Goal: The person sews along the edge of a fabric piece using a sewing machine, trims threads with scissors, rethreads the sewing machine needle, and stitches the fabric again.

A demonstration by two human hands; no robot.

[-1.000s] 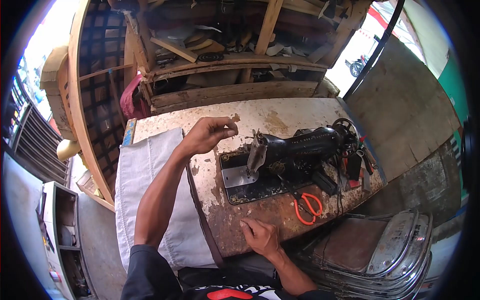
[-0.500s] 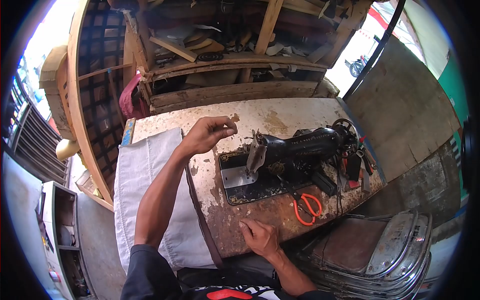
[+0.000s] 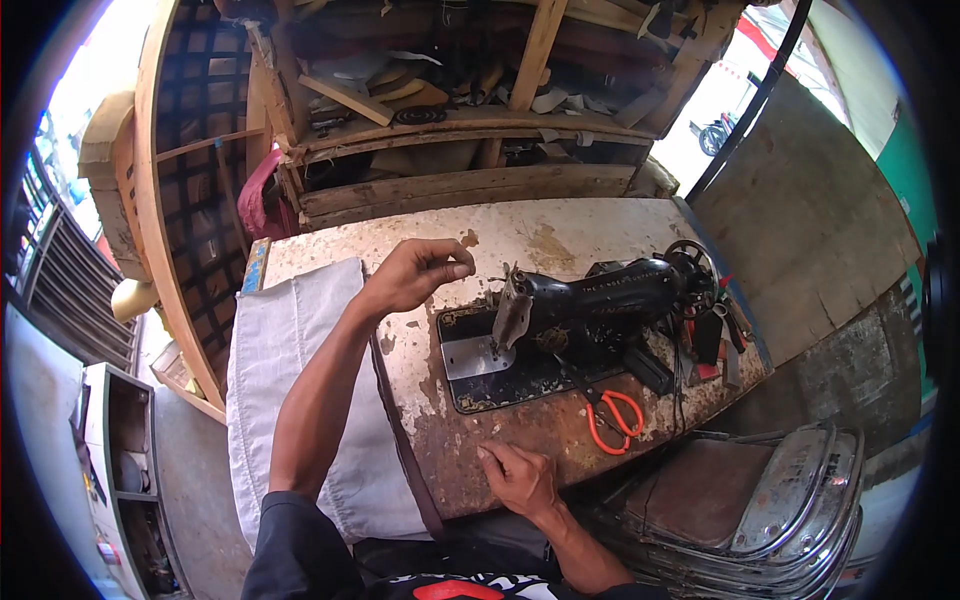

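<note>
My left hand [image 3: 418,276] is raised left of the black sewing machine [image 3: 600,310], thumb and fingertips pinched together. Whatever the pinch may hold is too small to make out. My right hand [image 3: 522,478] is near the front edge of the worn table [image 3: 450,440], below the machine's bed. Its fingers are curled in, and their inner side is hidden. A light grey cloth [image 3: 285,400] with a dark edge strip lies over the table's left end, under my left forearm. Orange-handled scissors [image 3: 616,420] rest right of my right hand, their dark blades reaching onto the machine bed.
Small tools [image 3: 715,340] are bunched beside the machine's handwheel. Stacked metal-framed chairs [image 3: 760,495] stand close at the lower right. Behind the table rises a wooden shelf [image 3: 450,130] full of scraps. A pink bag [image 3: 262,200] hangs at its left.
My left hand has shifted very slightly, still pinched. My right hand, the cloth, the scissors and the machine show no clear change.
</note>
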